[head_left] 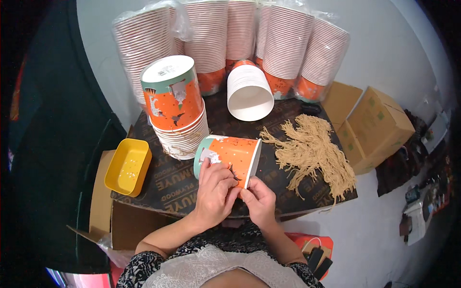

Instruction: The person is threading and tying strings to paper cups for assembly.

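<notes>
An orange paper bucket (240, 150) with a green band and printed figures lies on its side at the table's front, its mouth turned right. My left hand (214, 194) rests on its near side, fingers curled against the wall and thumb by the rim. The thumb and fingers of my right hand (259, 200) pinch the rim's near edge; anything small between them is hidden. To the right of the bucket spreads a pile of tan cords (317, 153). Left of it rises an upside-down stack of similar buckets (173, 103), with tan strands around its lower rims.
Tall plastic-wrapped bucket stacks (206, 36) line the back of the dark table (158, 192). A white nested stack (249, 93) lies before them, mouth toward me. A yellow tub (127, 168) with small white bits sits at the left edge. Cardboard boxes (377, 127) stand at right.
</notes>
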`<state>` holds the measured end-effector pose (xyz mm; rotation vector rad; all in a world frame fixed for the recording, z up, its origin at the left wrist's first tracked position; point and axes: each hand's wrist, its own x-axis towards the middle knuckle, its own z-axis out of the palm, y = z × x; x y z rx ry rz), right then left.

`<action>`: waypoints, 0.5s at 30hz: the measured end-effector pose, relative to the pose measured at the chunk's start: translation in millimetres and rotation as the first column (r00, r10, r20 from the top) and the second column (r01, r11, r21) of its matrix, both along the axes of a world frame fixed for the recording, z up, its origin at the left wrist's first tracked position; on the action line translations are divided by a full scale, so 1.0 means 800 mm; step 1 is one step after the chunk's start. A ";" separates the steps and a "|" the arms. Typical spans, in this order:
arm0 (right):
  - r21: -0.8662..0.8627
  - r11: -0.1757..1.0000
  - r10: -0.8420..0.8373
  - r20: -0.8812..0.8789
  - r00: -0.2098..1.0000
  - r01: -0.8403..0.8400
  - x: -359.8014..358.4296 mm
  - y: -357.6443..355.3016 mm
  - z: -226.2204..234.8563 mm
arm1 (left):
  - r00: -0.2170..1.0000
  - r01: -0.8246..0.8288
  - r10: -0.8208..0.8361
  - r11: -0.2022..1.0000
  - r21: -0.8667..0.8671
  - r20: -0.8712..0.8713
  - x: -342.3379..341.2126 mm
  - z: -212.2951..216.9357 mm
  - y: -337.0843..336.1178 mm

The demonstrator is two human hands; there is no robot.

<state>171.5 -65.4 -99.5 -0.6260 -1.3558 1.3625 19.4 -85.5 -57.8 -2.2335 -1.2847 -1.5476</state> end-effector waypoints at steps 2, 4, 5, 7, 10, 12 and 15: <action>0.044 0.998 -0.048 0.041 0.998 0.047 -0.005 -0.001 -0.002 | 1.000 -0.004 0.004 1.000 0.014 -0.012 -0.001 0.000 -0.001; 0.273 0.946 -0.206 0.087 0.975 0.176 -0.012 -0.003 -0.001 | 0.999 -0.019 0.021 0.998 0.055 -0.045 -0.002 -0.003 -0.001; 0.273 0.946 -0.204 0.086 0.975 0.174 -0.012 -0.005 0.002 | 0.999 -0.021 0.024 0.998 0.055 -0.046 -0.003 -0.004 -0.002; 0.287 0.949 -0.168 0.121 0.978 0.127 -0.011 -0.009 0.006 | 0.998 -0.018 0.024 0.995 0.099 -0.056 -0.006 -0.009 -0.002; 0.316 0.938 -0.177 0.094 0.980 0.140 -0.013 -0.009 0.002 | 0.999 0.022 -0.015 0.987 0.157 -0.049 -0.008 -0.019 0.002; 0.271 0.951 -0.181 0.092 0.979 0.150 -0.012 -0.008 -0.004 | 0.999 0.028 -0.021 0.983 0.183 -0.041 -0.006 -0.026 0.012; 0.142 0.968 -0.216 0.056 0.975 0.206 -0.017 -0.008 -0.001 | 0.998 0.039 -0.030 0.978 0.205 -0.051 -0.003 -0.025 0.022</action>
